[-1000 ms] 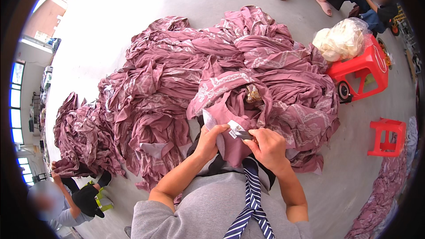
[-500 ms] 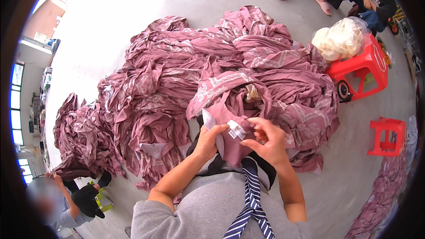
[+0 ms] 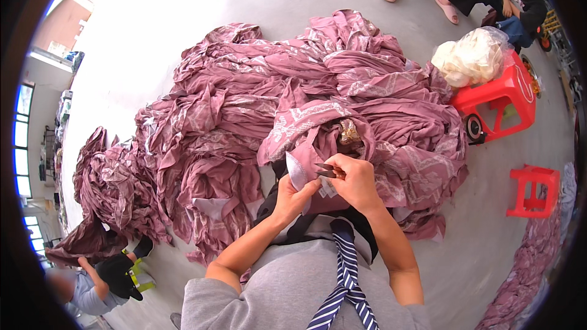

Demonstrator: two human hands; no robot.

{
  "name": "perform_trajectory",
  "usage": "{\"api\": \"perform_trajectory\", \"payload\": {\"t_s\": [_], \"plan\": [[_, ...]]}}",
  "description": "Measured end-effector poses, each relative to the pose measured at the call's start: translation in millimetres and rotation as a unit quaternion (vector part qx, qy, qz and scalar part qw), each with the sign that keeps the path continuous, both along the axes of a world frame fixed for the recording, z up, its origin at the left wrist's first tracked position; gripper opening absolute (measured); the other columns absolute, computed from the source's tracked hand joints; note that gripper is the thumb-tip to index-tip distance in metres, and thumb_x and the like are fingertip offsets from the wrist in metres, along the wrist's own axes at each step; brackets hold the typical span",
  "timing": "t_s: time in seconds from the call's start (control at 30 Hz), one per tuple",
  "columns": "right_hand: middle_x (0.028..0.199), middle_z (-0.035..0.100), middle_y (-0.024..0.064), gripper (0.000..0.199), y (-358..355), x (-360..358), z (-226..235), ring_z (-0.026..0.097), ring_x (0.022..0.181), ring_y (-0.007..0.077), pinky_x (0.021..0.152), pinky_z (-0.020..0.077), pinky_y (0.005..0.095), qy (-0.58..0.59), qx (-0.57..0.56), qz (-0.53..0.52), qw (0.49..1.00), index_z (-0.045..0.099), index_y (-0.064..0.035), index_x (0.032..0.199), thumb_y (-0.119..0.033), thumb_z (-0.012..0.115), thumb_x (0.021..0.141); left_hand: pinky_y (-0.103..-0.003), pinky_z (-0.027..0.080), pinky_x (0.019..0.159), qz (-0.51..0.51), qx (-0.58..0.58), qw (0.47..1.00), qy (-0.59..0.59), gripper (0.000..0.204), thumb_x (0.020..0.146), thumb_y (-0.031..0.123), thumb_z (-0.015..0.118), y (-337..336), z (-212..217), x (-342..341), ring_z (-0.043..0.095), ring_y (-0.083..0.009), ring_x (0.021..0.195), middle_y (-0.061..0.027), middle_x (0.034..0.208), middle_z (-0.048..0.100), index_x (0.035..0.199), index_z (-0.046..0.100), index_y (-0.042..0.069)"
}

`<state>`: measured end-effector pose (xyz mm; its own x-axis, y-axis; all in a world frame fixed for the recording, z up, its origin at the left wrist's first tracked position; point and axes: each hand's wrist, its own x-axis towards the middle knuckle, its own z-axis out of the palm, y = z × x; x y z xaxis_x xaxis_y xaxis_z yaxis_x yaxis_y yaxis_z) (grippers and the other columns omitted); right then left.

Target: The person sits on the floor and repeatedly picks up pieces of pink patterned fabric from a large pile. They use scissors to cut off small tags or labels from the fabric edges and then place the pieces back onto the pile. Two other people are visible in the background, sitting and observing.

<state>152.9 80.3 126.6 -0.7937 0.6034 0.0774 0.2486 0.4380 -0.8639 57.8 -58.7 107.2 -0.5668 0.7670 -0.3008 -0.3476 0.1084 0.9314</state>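
Note:
My left hand [image 3: 292,197] is closed on the edge of a dusty-pink garment [image 3: 306,151], thumb on top, beside a pale lavender inner patch [image 3: 296,170]. Between the thumb and fingers of my right hand [image 3: 353,182] is a small pair of thread snips [image 3: 325,170]; their dark, slightly parted blades point left over the cloth, just above my left thumb. A white label [image 3: 327,189] on the garment shows partly beneath my right hand. Crumpled gold material [image 3: 349,132] lies in the folds just beyond my hands.
A large heap of pink patterned cloth [image 3: 244,91] spreads before me. At right stand a red stool [image 3: 498,95] carrying a bag of cream material [image 3: 471,55], and another red stool [image 3: 535,191]. A person [image 3: 92,284] handles cloth at lower left; others sit at upper right.
My right hand has moved up and left, and the snips' blades now show. The label is more covered. At lower left the other person's hands and cloth have shifted.

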Motion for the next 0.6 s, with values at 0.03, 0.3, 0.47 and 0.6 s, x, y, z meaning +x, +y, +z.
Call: {"api": "perform_trajectory", "payload": {"t_s": [0.03,0.3,0.47,0.6], "plan": [[0.062,0.056,-0.0014,0.018,1,1,-3,0.047,0.056,0.0035,0.049,0.0381,0.0215,0.014,-0.007,-0.008,1.000,0.062,-0.0012,0.086,-0.012,0.074,0.078,-0.023,0.048,0.069,0.008,0.007,1.000,-0.029,0.012,0.085,0.009,0.063,0,-1,-1,0.059,-0.0073,0.075,0.0000,0.084,0.065,0.094,0.065,0.000],[0.068,0.054,-0.0050,0.019,27,28,-2,0.038,0.056,-0.0016,0.048,0.0294,0.0159,0.120,-0.245,-0.133,0.953,0.062,0.0009,0.092,-0.018,0.062,0.091,-0.029,0.051,0.071,0.096,0.014,0.966,-0.240,0.015,0.079,0.001,0.056,3,2,-10,0.063,-0.0153,0.074,-0.0071,0.083,0.066,0.092,0.064,-0.003],[0.078,0.066,0.0027,0.029,6,31,15,0.055,0.060,0.0055,0.052,0.0425,0.0235,-0.018,-0.096,-0.016,0.995,0.065,-0.0027,0.098,-0.020,0.076,0.077,-0.030,0.051,0.075,0.119,0.002,0.951,-0.285,0.018,0.079,0.005,0.055,2,-3,-12,0.063,-0.0174,0.079,-0.0090,0.087,0.065,0.092,0.062,-0.005],[0.070,0.062,-0.0001,0.017,15,34,-10,0.049,0.058,0.0038,0.053,0.0408,0.0219,0.024,0.006,-0.141,0.990,0.065,-0.0029,0.097,-0.007,0.070,0.081,-0.031,0.050,0.077,0.153,0.002,0.941,-0.300,0.017,0.079,0.004,0.055,1,-3,-11,0.063,-0.0185,0.080,-0.0097,0.087,0.064,0.093,0.061,-0.004]]}}
